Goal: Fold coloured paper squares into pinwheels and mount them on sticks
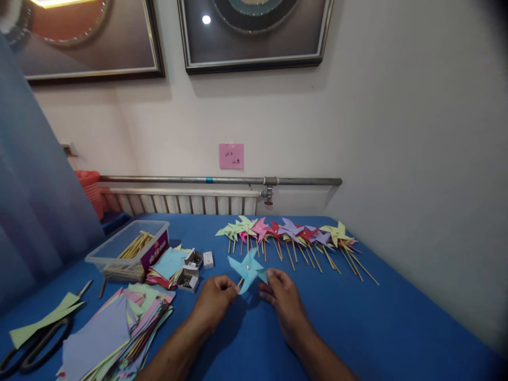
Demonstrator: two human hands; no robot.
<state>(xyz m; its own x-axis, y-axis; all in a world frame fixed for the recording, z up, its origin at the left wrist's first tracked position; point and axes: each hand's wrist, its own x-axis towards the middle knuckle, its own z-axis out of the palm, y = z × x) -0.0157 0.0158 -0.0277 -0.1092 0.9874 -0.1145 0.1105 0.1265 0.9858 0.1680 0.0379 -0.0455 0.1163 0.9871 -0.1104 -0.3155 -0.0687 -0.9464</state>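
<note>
A light-blue paper pinwheel (pixel 249 268) with a pin at its centre is held above the blue table. Closed around its wooden stick, my left hand (pixel 215 299) is at the lower left of the blades. On the other side, my right hand (pixel 282 297) pinches the tip of the right blade between thumb and fingers. Most of the stick is hidden by my left hand. Behind the hands lies a row of finished-looking pinwheels (pixel 291 229) in green, pink, red, purple and yellow, their sticks pointing toward me.
Left of my hands are small boxes of pins (pixel 188 279), a stack of coloured paper squares (pixel 169 263) and a clear plastic box (pixel 119 246) with wooden sticks (pixel 137 245). Nearer lie loose paper sheets (pixel 99 336) and large scissors (pixel 47 338). A pipe (pixel 230 180) runs along the wall.
</note>
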